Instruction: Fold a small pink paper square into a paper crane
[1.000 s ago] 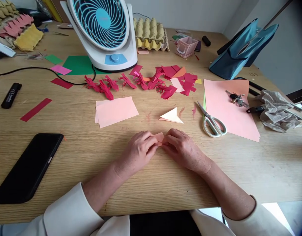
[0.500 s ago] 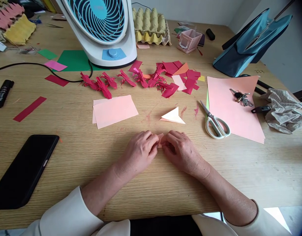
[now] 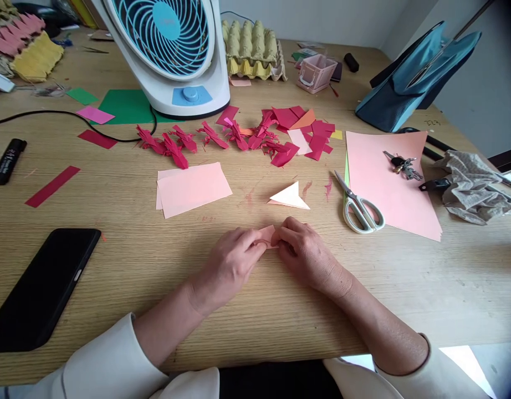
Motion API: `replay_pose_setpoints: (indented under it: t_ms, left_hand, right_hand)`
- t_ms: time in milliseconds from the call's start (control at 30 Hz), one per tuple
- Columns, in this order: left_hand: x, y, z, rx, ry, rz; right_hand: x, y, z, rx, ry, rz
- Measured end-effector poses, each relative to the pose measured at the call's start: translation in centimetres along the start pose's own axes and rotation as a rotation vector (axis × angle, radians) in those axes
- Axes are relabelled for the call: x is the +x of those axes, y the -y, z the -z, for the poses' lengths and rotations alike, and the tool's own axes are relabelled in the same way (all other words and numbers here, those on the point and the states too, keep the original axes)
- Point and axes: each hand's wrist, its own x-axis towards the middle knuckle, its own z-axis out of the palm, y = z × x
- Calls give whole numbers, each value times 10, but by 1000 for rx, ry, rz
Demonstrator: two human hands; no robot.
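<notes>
Between my hands, low over the wooden table, is a small folded piece of pink paper (image 3: 267,235). My left hand (image 3: 233,260) pinches its left edge between thumb and fingers. My right hand (image 3: 303,252) grips the right end, with its fingertips covering part of the fold. A pale folded paper with pointed tips (image 3: 291,196) lies just beyond my hands. Left of it rest two overlapping pink paper rectangles (image 3: 195,190). White-handled scissors (image 3: 363,211) lie to the right, close to the large pink sheets (image 3: 391,166).
Cut red paper pieces (image 3: 239,136) spread across the middle, in front of a white and blue fan (image 3: 189,94). A black phone (image 3: 43,288) and a marker (image 3: 8,160) lie at left. Keys (image 3: 404,165), crumpled cloth (image 3: 474,185) and a blue bag (image 3: 405,83) are at right.
My left hand has shifted slightly left and its fingers have extended along the paper, so more of the folded pink paper shows. My right hand stays on its end. The view has shifted slightly.
</notes>
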Motion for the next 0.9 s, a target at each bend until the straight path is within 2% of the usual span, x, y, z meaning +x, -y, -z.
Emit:
replay_pose_setpoints:
  t_ms: [100, 167, 267, 400, 633, 900]
  left_hand:
    - [-10, -3, 2, 83, -3, -151]
    - [-13, -5, 1, 92, 11, -175]
    - [-14, -7, 0, 106, 35, -156]
    - [-11, -10, 0, 154, 67, -156]
    - [-13, -7, -3, 187, 151, -154]
    - [-12, -3, -4, 175, 239, -135]
  right_hand:
    - [1, -1, -1, 9, -4, 12]
    - [1, -1, -1, 14, -8, 15]
    - [2, -3, 5, 61, 1, 32]
    - [-1, -6, 23, 128, 70, 77]
    - [-7, -6, 42, -26, 217, 234]
    - [-7, -9, 45, -88, 204, 169]
